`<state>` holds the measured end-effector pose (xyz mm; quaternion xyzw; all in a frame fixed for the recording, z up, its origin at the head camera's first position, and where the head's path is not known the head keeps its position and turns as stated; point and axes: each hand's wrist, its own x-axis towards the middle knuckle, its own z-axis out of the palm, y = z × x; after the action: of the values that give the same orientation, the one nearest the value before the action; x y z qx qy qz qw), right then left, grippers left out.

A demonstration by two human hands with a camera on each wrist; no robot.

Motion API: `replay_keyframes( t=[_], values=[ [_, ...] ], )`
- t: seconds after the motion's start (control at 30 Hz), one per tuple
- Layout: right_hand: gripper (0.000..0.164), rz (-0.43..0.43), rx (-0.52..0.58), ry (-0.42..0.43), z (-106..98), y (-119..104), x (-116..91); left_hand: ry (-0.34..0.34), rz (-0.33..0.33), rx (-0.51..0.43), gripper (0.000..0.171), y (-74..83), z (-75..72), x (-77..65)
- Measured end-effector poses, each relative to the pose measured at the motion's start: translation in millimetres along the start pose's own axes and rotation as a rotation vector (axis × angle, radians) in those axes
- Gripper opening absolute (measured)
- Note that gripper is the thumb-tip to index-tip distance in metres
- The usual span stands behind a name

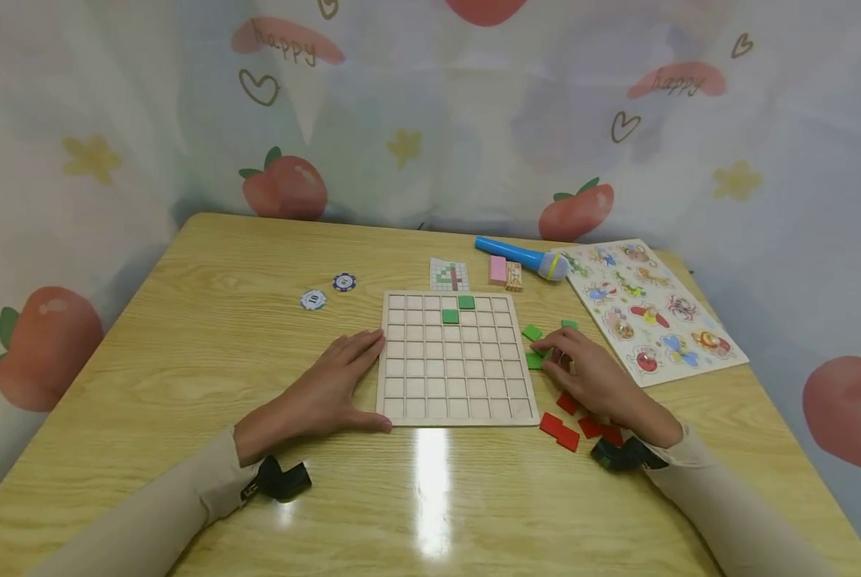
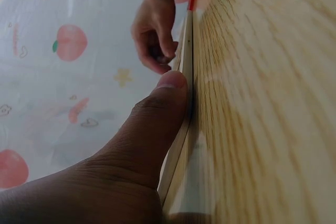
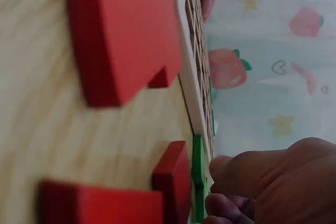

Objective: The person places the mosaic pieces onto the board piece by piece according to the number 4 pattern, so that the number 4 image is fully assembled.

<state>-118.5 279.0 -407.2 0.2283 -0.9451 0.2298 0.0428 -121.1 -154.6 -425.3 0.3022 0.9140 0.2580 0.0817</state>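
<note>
A square wooden grid board (image 1: 457, 425) lies flat on the table, with a green tile (image 1: 466, 302) and a second green tile (image 1: 450, 316) in its upper cells. My left hand (image 1: 325, 389) steadies the board, fingertips at its left edge and thumb by the near left corner, as the left wrist view also shows. Beyond the right edge, my right hand (image 1: 589, 373) bends its fingers down over loose green tiles (image 1: 534, 361); I cannot tell whether one is pinched. Several red tiles (image 1: 560, 431) lie below that hand, large in the right wrist view.
Behind the board are a small pattern card (image 1: 448, 275), a pink block (image 1: 498, 271), a patterned block (image 1: 514, 276) and a blue toy microphone (image 1: 520, 255). An animal puzzle board (image 1: 653, 312) is at the right. Two poker chips (image 1: 313, 300) lie at the left.
</note>
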Motion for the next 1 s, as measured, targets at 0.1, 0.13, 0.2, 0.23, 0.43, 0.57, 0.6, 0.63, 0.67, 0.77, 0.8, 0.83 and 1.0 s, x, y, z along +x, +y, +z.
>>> replay_keyframes(
  t=[0.1,0.13,0.2,0.23,0.43,0.57,0.6,0.63,0.67,0.77,0.8,0.83,1.0],
  values=[
    [0.028,0.022,0.016,-0.028,3.4,1.1,-1.9,0.001,0.001,-0.007,0.131,0.1,-0.5,-0.8],
    [0.028,0.026,0.019,-0.033,4.2,1.4,-2.5,0.001,0.003,-0.007,0.131,0.0,-0.5,-0.7],
    [0.028,0.026,0.020,-0.035,5.9,1.7,-3.7,0.001,0.007,-0.003,0.131,-0.2,-0.1,-0.5],
    [0.027,0.020,0.018,-0.029,6.8,1.6,-4.1,-0.002,0.006,-0.002,0.132,-0.2,0.2,-0.3],
    [0.024,-0.023,0.013,0.012,10.0,1.3,-4.6,-0.008,-0.008,0.004,0.133,-1.2,1.3,-0.6],
    [0.028,-0.032,0.011,0.021,10.5,1.1,-3.1,-0.006,-0.009,0.005,0.132,-0.9,0.8,0.1],
    [0.028,-0.034,0.009,0.020,10.6,1.3,-2.6,-0.006,-0.009,0.006,0.132,-0.7,0.5,0.2],
    [0.028,-0.039,0.004,0.020,10.6,1.3,-2.0,-0.006,-0.010,0.006,0.132,-0.5,0.1,0.5],
    [0.028,-0.046,-0.001,0.021,10.7,1.2,-1.4,-0.006,-0.010,0.005,0.132,-0.1,-0.2,0.8],
    [0.027,-0.059,-0.010,0.009,10.8,1.8,-0.1,-0.006,-0.014,0.006,0.132,0.0,-0.9,0.8],
    [0.026,-0.058,-0.008,0.003,10.8,1.9,0.0,-0.007,-0.016,0.007,0.132,0.1,-1.0,0.7],
    [0.026,-0.055,-0.007,-0.004,10.6,1.8,0.3,-0.008,-0.017,0.008,0.132,0.1,-1.0,0.7],
    [0.025,-0.014,-0.007,-0.051,7.3,1.3,0.1,-0.011,-0.017,0.016,0.133,0.5,-0.1,1.8]
  ],
)
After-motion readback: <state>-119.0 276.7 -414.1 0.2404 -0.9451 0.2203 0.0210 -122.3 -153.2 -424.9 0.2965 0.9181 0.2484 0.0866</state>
